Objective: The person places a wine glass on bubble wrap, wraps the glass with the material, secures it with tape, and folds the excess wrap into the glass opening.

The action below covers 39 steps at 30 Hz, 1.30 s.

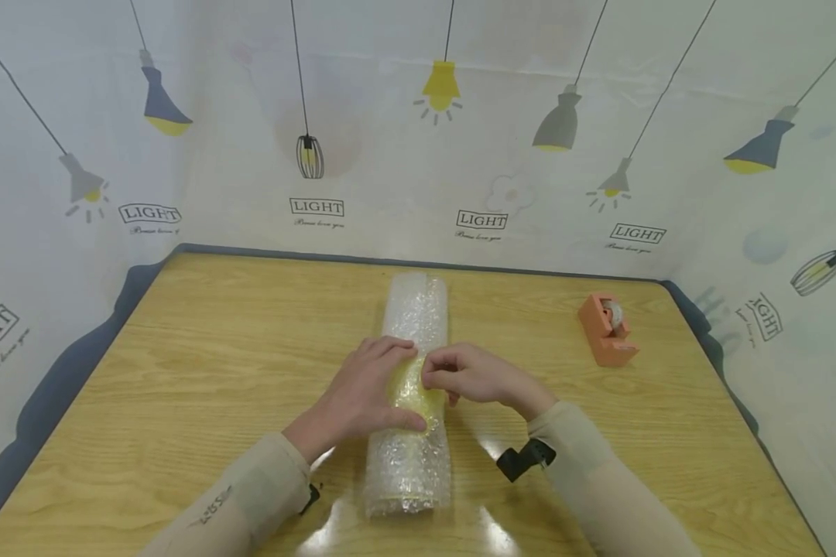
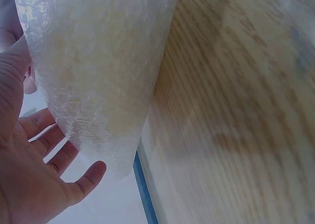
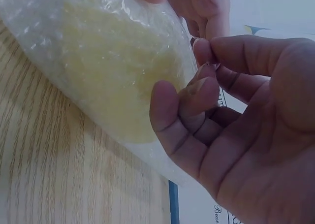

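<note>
i judge roll (image 1: 409, 394) soft, light: hold mid-length. left fingers (image 1: 393, 353) spread on it; right fingers (image 1: 446, 380) bunched at its right, grip unclear.

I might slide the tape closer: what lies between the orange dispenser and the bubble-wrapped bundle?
The head view shows the right hand at the bundle, then bare tabletop up to the dispenser.

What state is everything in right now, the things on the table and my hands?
Bubble wrap: rolled into a tube, lying down
Yellow item: wrapped inside
Tape dispenser: upright, loaded with tape
Left hand: fingers spread over the wrap
Right hand: fingers curled at the wrap; pinch unclear
</note>
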{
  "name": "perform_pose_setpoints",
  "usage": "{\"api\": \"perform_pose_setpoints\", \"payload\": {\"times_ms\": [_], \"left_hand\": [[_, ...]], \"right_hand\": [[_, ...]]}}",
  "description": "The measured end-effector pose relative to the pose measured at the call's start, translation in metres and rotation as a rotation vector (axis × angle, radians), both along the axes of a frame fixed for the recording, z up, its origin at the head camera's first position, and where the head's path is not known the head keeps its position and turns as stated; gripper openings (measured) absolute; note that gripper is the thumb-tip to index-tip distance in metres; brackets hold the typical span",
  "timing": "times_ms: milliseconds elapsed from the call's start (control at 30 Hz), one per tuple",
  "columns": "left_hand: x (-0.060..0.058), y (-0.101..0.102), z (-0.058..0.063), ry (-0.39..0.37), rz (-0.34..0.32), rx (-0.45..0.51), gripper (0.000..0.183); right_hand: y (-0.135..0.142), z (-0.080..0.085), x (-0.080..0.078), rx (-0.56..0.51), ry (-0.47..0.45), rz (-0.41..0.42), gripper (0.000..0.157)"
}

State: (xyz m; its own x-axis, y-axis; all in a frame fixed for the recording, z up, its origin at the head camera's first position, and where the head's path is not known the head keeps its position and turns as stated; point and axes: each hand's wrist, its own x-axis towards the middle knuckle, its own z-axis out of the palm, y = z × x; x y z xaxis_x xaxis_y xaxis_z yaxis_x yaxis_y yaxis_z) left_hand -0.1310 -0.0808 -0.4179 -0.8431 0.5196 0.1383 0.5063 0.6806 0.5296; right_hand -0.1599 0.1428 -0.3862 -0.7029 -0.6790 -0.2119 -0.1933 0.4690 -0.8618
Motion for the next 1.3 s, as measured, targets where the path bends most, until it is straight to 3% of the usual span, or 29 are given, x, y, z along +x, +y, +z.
{"api": "perform_pose_setpoints", "payload": {"times_ms": [400, 833, 1067, 1300], "left_hand": [[0.000, 0.000, 0.000, 0.010, -0.008, 0.006, 0.100], [-0.001, 0.002, -0.001, 0.019, -0.007, -0.012, 0.102], [-0.001, 0.002, -0.001, 0.019, -0.006, -0.011, 0.101], [0.000, 0.001, 0.000, 0.011, -0.004, -0.013, 0.101]], "right_hand": [[-0.010, 0.006, -0.001, 0.136, 0.064, -0.033, 0.017], [-0.026, 0.010, 0.008, 0.336, 0.235, -0.147, 0.037], [-0.032, 0.011, 0.011, 0.406, 0.254, -0.200, 0.041], [-0.032, 0.008, 0.012, 0.401, 0.238, -0.238, 0.046]]}}
